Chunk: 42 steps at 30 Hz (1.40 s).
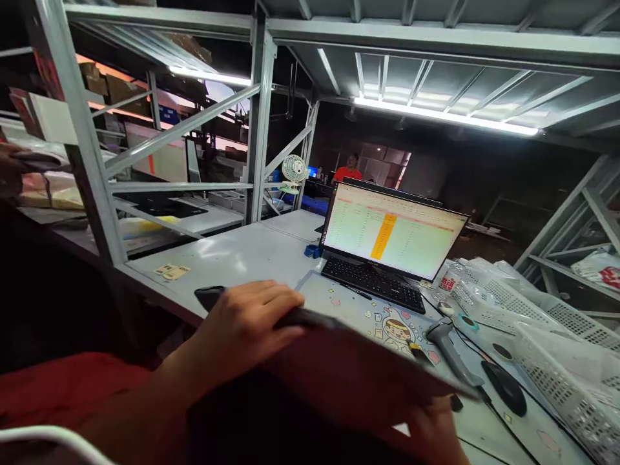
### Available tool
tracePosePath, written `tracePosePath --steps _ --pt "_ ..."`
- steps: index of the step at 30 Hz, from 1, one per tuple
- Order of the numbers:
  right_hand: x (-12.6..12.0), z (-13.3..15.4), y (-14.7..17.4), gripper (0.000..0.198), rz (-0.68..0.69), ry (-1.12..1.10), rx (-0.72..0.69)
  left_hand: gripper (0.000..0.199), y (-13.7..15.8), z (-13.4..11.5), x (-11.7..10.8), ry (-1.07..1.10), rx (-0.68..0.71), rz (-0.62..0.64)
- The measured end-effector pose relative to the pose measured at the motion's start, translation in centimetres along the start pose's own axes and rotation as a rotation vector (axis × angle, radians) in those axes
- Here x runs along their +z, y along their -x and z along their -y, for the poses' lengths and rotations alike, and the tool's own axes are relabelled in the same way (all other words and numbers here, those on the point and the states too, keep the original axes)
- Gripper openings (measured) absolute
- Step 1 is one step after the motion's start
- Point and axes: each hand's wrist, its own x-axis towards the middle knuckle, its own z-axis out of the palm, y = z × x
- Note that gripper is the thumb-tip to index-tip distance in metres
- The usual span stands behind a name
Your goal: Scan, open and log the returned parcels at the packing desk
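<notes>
1. The left hand (252, 323) pinches the upper edge of a dark sheet-like item (339, 361), fingers over the top and thumb on the near face, probably because that edge would sag if let go.
2. The right hand (433, 429) is at the item's lower right end (blurred, so I cannot tell how firmly its fingers close); having the two hands well apart likely keeps the item spread between them.
3. The item is tilted in front of the person, covering the near part of the desk mat (334, 294); what it is made of is unclear.
4. The keyboard (372, 282) sits just below the lit monitor (392, 226), presumably so that typing and reading share one direction.
5. The scanner (455, 354) and black mouse (505, 387) lie side by side on the right, seemingly for easy reach.
6. White baskets (581, 407) line the right side, perhaps to leave the middle for handling.
</notes>
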Motion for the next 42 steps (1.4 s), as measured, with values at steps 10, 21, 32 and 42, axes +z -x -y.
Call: tracePosePath --steps 10,21,32,42 --pt "-0.3 -5.5 8.5 0.069 -0.020 0.016 0.512 0.075 9.2 3.1 12.8 1.271 -0.939 0.223" --pt "-8.0 -12.3 -1.9 0.069 -0.107 0.976 0.404 0.054 14.0 1.5 14.5 0.993 -0.657 0.169" --pt "-4.3 -8.7 -4.3 0.061 -0.037 1.037 0.402 0.048 15.4 2.7 13.3 0.898 -0.682 0.039" --pt "0.1 7.5 -1.5 0.051 0.141 0.615 -0.054 0.035 14.5 2.5 13.9 0.638 -0.659 -0.009"
